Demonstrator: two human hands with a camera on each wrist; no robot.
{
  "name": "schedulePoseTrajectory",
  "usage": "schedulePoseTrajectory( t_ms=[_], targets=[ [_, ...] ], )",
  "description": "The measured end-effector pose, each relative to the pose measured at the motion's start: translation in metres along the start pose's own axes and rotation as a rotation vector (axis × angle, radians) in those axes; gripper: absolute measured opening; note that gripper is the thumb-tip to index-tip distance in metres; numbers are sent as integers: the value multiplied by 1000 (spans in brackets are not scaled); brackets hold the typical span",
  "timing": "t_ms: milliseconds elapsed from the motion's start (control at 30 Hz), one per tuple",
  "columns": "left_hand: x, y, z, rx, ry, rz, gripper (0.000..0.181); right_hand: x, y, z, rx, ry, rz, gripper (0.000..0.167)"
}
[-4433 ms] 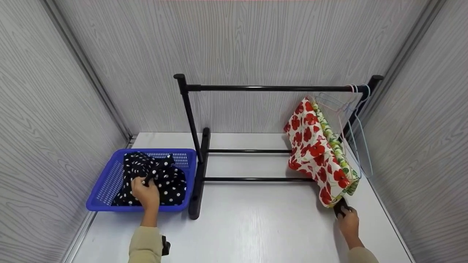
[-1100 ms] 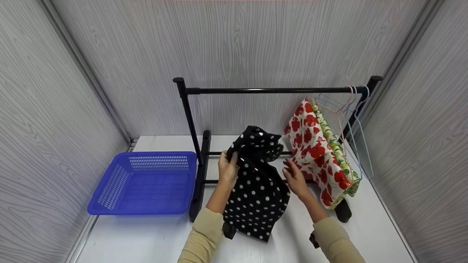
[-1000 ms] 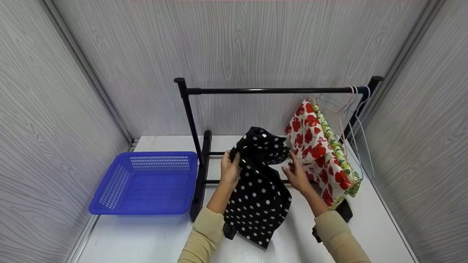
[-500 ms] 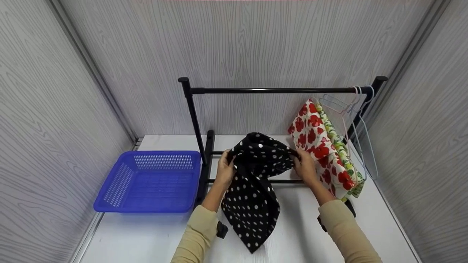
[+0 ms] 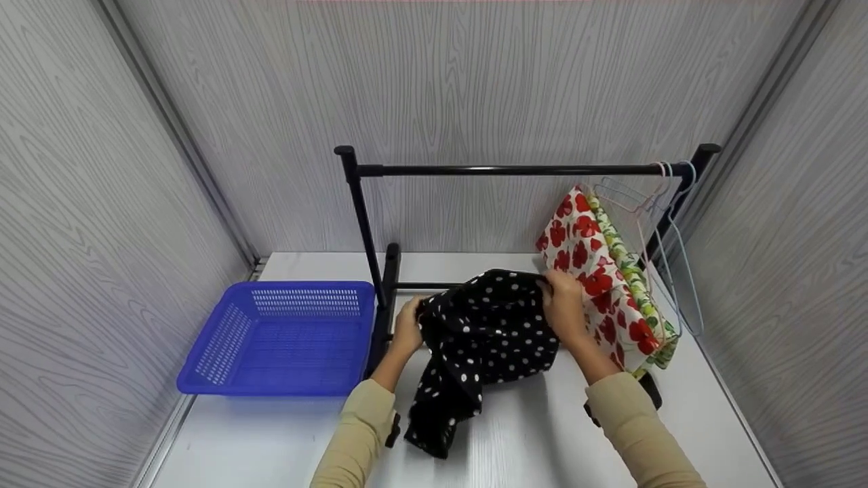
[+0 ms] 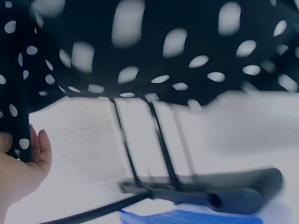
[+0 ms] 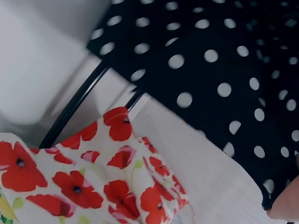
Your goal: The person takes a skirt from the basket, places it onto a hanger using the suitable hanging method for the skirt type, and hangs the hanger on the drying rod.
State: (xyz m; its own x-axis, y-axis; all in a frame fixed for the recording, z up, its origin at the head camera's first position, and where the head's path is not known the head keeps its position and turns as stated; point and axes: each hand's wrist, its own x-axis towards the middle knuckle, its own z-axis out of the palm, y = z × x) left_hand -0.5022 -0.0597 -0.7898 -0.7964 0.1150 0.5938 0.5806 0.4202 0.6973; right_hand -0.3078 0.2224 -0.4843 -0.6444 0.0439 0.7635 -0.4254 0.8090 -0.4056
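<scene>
A black cloth with white dots (image 5: 505,325) is stretched between my two hands over the table, its lower end hanging crumpled at the left. My left hand (image 5: 407,329) pinches its left edge; in the left wrist view, the fabric passes between that hand's thumb and fingers (image 6: 41,151). At its upper right corner, my right hand (image 5: 564,310) grips the edge. The right wrist view shows only part of that hand (image 7: 286,203) beside the dotted cloth (image 7: 210,79); its other fingers are hidden.
A blue plastic basket (image 5: 271,391) stands at the left with nothing in it. Behind the cloth is a black garment rack (image 5: 502,170). At its right end hang a red-flowered cloth (image 5: 580,234), a green-and-yellow patterned cloth (image 5: 620,257) and wire hangers (image 5: 686,261).
The dotted cloth has come out of the basket to the middle. My right hand, earlier at the rack's foot, has taken hold of its other side. The cloth is now spread wider and lower.
</scene>
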Motion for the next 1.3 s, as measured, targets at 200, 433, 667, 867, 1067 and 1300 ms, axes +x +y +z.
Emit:
schedulePoseTrajectory(
  t_ms=[200, 433, 667, 867, 1067, 1300],
  targets=[
    [-24, 35, -21, 224, -136, -100, 29, -13, -14, 14, -89, -25, -49, 5],
    [5, 301, -97, 166, -38, -247, 27, -28, -26, 26, -134, -22, -35, 6],
    [17, 340, -79, 518, -90, -44, 42, -32, -35, 29, -154, -5, -161, 10],
    [20, 331, -68, 566, 7, 241, 12, -33, -33, 28, -143, 18, -289, 16],
    [12, 313, -74, 607, 11, 321, 16, -34, -24, 22, -153, 34, -272, 16],
    [0, 290, -96, 655, -3, 332, 10, -33, -12, 11, -190, 14, -232, 18]
  ],
)
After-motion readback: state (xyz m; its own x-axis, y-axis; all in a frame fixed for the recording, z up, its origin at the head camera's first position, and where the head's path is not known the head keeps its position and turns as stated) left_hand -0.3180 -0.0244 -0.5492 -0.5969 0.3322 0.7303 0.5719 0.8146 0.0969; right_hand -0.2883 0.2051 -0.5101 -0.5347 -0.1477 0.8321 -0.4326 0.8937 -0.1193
